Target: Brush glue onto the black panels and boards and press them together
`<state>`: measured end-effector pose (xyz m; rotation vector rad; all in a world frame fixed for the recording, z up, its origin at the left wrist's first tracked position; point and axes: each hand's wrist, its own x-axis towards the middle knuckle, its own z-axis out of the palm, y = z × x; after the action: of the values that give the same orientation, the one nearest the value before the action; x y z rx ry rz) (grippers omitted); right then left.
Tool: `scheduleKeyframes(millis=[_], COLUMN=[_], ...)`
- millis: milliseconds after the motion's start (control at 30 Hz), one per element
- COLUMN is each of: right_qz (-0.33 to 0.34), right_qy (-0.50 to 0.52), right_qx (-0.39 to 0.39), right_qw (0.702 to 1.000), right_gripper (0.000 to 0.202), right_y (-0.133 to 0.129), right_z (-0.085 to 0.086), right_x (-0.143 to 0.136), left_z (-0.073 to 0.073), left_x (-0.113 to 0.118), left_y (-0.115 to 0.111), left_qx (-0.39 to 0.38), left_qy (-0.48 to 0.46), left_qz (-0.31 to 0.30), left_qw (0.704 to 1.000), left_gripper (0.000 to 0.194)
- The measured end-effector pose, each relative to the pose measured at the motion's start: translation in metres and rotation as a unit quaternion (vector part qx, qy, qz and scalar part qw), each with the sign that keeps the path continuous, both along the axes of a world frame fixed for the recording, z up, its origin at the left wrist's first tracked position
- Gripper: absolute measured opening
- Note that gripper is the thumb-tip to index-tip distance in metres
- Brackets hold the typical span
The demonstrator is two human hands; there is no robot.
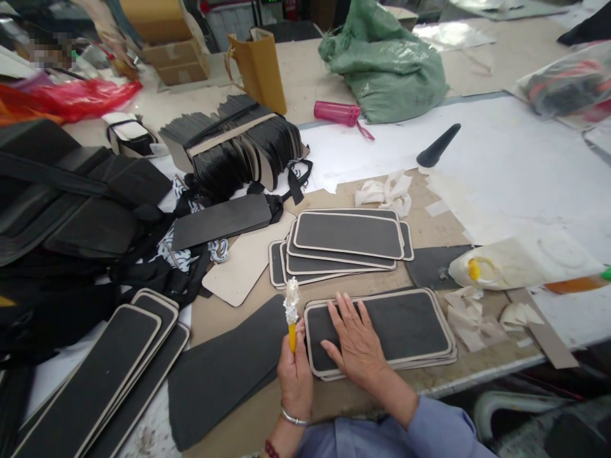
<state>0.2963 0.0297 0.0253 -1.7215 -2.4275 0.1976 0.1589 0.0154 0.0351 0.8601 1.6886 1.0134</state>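
while the right hand (356, 340) lies flat, fingers spread, on the black cream-edged rectangular panel (405, 324), the left hand (294, 375) grips a yellow-handled glue-caked brush (291, 312) upright.

I am in a small manufacturing workshop, the kind where cut pieces get glued by hand. My worktable (501, 159) is covered with paper and cardboard and crowded with stacks of identical black panels (348, 245) edged in pale board. A strapped bundle of cut black pieces (238, 149) sits further back, beside cardboard boxes (174, 54) and a stuffed green plastic bag (386, 67). Glue-stained paper scraps (470, 321) and black straps (67, 191) litter the surface.
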Motion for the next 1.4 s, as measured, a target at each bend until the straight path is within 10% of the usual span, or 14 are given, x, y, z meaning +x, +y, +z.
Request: scheduleKeyframes(millis=[367,900,1133,1267,1400], right_qz=[-0.05,-0.309,-0.339,-0.396,-0.469], right_qy=[-0.015,0.008,0.096,0.165,0.351], right_qx=[0.029,0.074,0.049,0.029,-0.102], right_qw=[0.998,0.948,0.935,0.903,0.804], right_gripper=[0.065,0.033,0.028,0.03,0.04], right_y=[-0.002,-0.041,-0.045,-0.043,-0.043], right_z=[0.024,-0.001,-0.006,-0.004,0.007], right_x=[0.024,0.163,0.168,0.168,0.161], left_z=[-0.003,0.001,0.011,0.008,0.002], left_x=[-0.005,-0.003,0.002,0.0,-0.007], left_y=[-0.004,-0.008,-0.008,-0.007,-0.002], left_qx=[-0.055,-0.079,-0.077,-0.06,-0.033], left_qy=[0.043,0.075,0.051,0.031,0.018], left_qz=[-0.016,-0.023,-0.007,0.024,0.042], left_qw=[0.997,0.994,0.996,0.997,0.998], left_gripper=[0.045,0.046,0.047,0.048,0.051])
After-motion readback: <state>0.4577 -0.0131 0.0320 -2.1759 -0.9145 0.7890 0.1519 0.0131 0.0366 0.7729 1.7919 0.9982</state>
